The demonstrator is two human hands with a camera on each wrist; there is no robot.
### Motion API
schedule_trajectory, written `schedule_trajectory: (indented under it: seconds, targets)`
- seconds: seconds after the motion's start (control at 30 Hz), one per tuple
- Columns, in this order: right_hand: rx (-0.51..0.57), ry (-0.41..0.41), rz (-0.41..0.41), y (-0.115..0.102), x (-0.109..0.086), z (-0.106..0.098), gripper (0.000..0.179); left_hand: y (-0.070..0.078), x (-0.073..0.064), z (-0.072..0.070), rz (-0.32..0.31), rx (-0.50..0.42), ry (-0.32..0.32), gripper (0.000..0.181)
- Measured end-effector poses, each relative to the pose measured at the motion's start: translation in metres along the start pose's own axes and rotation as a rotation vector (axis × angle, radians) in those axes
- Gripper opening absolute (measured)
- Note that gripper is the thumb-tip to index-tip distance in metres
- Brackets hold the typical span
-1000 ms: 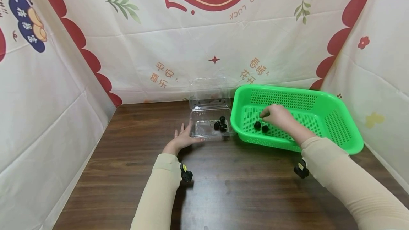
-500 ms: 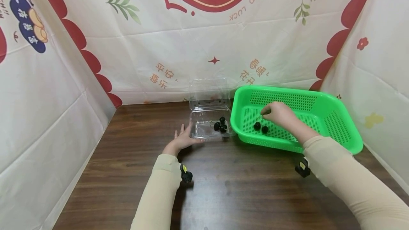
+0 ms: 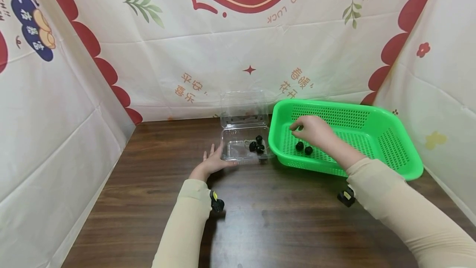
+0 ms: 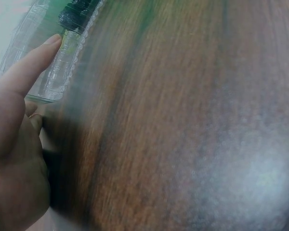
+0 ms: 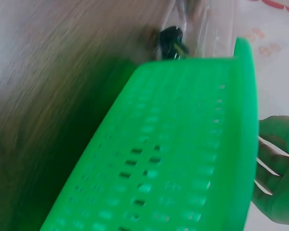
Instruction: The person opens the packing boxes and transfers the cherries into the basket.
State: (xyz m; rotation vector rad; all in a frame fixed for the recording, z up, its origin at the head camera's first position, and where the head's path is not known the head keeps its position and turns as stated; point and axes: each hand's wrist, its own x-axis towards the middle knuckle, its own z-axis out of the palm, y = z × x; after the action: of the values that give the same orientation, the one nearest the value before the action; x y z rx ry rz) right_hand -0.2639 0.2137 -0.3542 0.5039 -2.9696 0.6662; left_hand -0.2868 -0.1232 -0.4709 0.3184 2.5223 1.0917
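Two dark cherries (image 3: 303,148) lie on the floor of a green plastic basket (image 3: 403,152). My right hand (image 3: 314,130) hovers above and just behind them, thumb and forefinger parted with nothing seen between them. In the right wrist view, the basket's wall hides part of this hand (image 5: 282,168), and its fingers bend loosely. My left hand (image 3: 213,163) rests against the left front corner of a clear plastic clamshell box (image 3: 234,150), fingers spread and thumb along the front. Several dark cherries (image 3: 256,146) sit in the box's right side. In the left wrist view, the straight thumb (image 4: 36,62) touches the box.
The box's raised lid (image 3: 243,108) leans by the patterned back cloth (image 3: 208,57). The box stands close against the basket's left end. Both are on a dark wooden table (image 3: 260,214). Cloth walls close in the left and right sides.
My right hand has come away from the two cherries, shifting left and back, and its thumb and forefinger have parted. The cherries stay in the basket. My left hand and the box have not moved.
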Motion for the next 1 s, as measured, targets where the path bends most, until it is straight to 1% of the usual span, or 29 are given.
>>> schedule_trajectory:
  seconds: [0.17,0.27,0.33,0.47,0.7,0.87,1.0]
  targets:
    - [-0.018,0.002,-0.033,-0.017,0.002,0.003,0.021,0.002,-0.001,-0.001,0.0,-0.009,0.0,0.107]
    - [-0.04,0.007,-0.067,-0.025,0.004,0.006,0.019,0.001,0.0,-0.001,-0.002,-0.008,0.002,0.108]
    - [-0.053,0.011,-0.092,-0.03,0.006,0.008,0.019,0.001,0.0,-0.001,0.005,-0.005,0.004,0.108]
    - [-0.073,0.007,-0.117,-0.038,0.01,0.014,0.018,-0.001,0.001,0.0,0.018,-0.001,0.007,0.108]
    - [-0.125,-0.044,-0.118,-0.053,0.019,0.023,0.016,-0.001,0.001,0.0,0.007,0.0,-0.003,0.109]
    - [-0.146,-0.084,-0.156,-0.061,0.025,0.03,0.015,0.0,0.001,-0.001,0.013,-0.009,0.004,0.11]
    - [-0.174,-0.121,-0.183,-0.063,0.031,0.038,0.016,0.0,0.0,0.0,0.01,-0.012,0.001,0.11]
